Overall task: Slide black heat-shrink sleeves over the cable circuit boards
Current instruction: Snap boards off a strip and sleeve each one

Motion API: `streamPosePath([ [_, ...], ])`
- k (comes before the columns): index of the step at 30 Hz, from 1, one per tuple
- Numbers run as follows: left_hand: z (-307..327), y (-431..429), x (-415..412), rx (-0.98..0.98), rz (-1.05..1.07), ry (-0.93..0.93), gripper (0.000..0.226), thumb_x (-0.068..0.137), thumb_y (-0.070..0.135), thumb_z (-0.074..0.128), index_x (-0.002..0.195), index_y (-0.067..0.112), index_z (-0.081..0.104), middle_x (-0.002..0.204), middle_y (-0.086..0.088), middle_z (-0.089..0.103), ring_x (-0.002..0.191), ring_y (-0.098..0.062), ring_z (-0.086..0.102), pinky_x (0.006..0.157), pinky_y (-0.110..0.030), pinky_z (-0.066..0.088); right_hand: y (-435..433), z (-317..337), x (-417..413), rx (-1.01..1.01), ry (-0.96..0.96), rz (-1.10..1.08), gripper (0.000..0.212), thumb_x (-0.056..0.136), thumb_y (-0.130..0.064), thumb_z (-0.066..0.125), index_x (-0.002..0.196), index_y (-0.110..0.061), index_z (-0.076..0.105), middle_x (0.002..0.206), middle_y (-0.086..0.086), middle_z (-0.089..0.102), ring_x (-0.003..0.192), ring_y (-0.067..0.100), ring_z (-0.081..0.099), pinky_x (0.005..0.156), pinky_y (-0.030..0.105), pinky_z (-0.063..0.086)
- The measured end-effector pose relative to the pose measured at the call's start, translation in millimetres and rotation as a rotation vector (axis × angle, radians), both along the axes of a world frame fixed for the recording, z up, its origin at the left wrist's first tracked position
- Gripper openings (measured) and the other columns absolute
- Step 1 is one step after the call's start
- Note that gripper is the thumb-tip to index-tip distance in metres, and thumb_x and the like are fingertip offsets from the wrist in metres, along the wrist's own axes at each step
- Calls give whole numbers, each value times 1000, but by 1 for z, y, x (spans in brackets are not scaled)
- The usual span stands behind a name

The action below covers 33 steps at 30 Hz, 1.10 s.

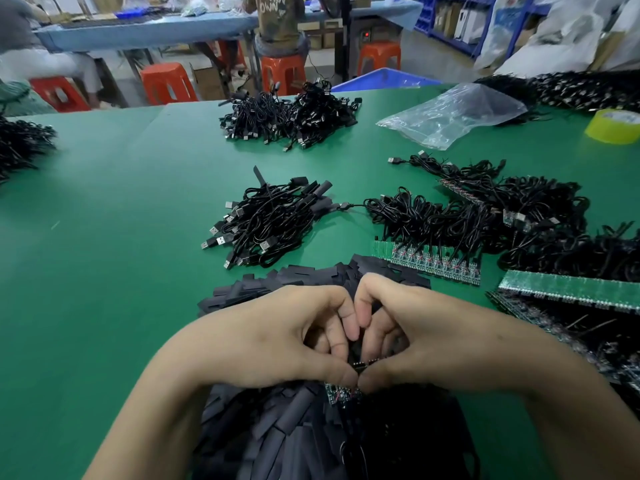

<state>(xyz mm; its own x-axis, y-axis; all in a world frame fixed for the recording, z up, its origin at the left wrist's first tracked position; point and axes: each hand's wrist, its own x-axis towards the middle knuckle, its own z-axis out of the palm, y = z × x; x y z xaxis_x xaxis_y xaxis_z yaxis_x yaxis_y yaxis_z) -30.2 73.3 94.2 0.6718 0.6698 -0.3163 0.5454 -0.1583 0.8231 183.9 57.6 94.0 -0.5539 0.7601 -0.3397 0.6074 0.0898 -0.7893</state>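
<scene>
At the near edge of the green counter [104, 237], a small circuit board [341, 393] is pinched between the curled fingers and thumbs of the left hand [277, 337] and right hand [426, 334]. The hands meet over a heap of black heat-shrink sleeves [277, 431]. To the right lie rows of bare boards [433, 263] on black cables, and a bundle of USB cables [266, 223] sits beyond.

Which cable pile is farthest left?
The pile cut off by the frame's left edge, apart from the rest; every other pile lies in the middle or further right.
</scene>
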Motion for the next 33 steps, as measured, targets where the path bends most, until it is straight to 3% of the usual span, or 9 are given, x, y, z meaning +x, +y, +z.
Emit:
streamPosePath([
  [3,-2,3,0,-78,41,-79,21,85,22,82,101,22,69,88,-3,73,76,-16,58,75,-42,48,1,4,6,21,19,-14,43,79,-19,86,92,-35,49,86,-1,74,73,16,69,66,39,56],
  [5,-1,4,-2,-75,16,-53,21,82,31,84,99,22,74,87,-3,75,77,-13,61,76,-37,51,3,7,12,21,65,-21,39,81,-17,85,99,-32,54,86,0,74,79,22,70,72,43,57],
  [7,0,4,-3,-42,-24,-34,13,83,35,84,87,24,77,77,5,74,72,-5,63,70,-21,48,5,9,18,18,112,-51,32,83,-13,84,101,-28,62,84,0,73,78,21,70,73,38,57],
  [9,0,4,-1,-8,-22,-41,13,86,34,81,78,24,76,72,5,75,66,-1,63,63,-14,44,7,12,20,19,145,-63,23,83,-12,84,97,-24,70,80,-3,72,74,13,67,68,26,56],
  [13,0,3,2,-10,-13,-78,13,87,34,80,80,23,77,72,3,76,67,-2,66,65,-13,46,5,16,19,27,129,-22,8,85,-21,82,89,-19,76,79,-1,74,72,4,66,67,17,53],
  [16,1,2,3,-5,-10,-99,9,85,34,81,78,28,77,72,5,76,65,2,64,63,-11,45,4,17,16,108,47,-3,8,86,-26,81,82,-22,76,75,-6,73,67,0,65,63,13,49],
  [20,4,2,1,31,5,-101,17,82,38,81,82,21,79,75,6,78,68,0,68,66,-13,48,3,18,12,149,33,30,9,89,-24,79,81,-21,75,73,-7,71,65,-3,61,60,10,45],
  [27,4,2,0,-8,-18,-224,11,81,29,81,80,18,78,72,6,76,66,-1,65,66,-15,49,2,24,16,195,101,105,16,90,-24,78,78,-27,68,66,-19,61,62,-2,57,59,8,39],
  [33,1,3,-1,-130,-43,-337,10,84,4,79,83,14,80,73,4,76,65,-1,66,67,-12,50,1,25,16,153,174,114,11,89,-22,79,81,-22,71,72,-8,68,68,5,63,63,17,46],
])
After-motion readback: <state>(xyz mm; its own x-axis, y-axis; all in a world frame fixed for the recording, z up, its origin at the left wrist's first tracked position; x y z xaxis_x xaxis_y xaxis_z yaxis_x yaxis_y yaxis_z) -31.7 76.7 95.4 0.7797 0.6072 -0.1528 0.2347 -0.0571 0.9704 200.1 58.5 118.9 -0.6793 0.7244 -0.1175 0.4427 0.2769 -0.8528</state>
